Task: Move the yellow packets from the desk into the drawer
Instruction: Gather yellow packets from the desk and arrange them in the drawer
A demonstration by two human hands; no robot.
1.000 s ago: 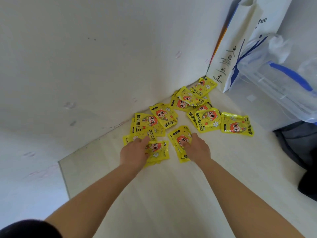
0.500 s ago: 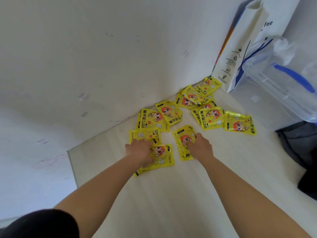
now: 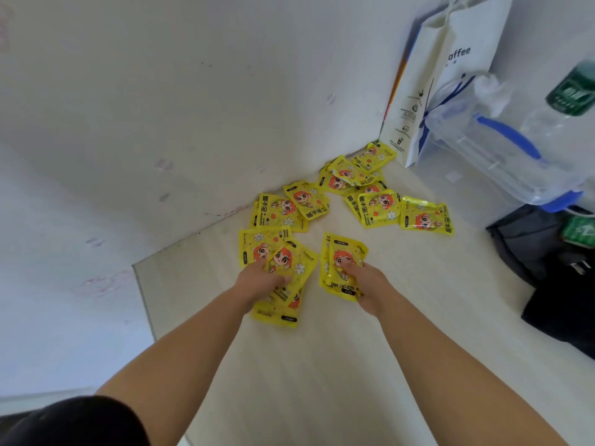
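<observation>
Bright, even daylight; edges bowed, perhaps slightly soft

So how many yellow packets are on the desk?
About 14 yellow cartoon-printed packets: three under the left hand, two under the right hand, three by the wall, six near the white paper bag. Overlaps may hide more.

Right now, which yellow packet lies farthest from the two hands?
The packet in the back corner, beside the white paper bag. All the other packets lie nearer the left hand and right hand.
</observation>
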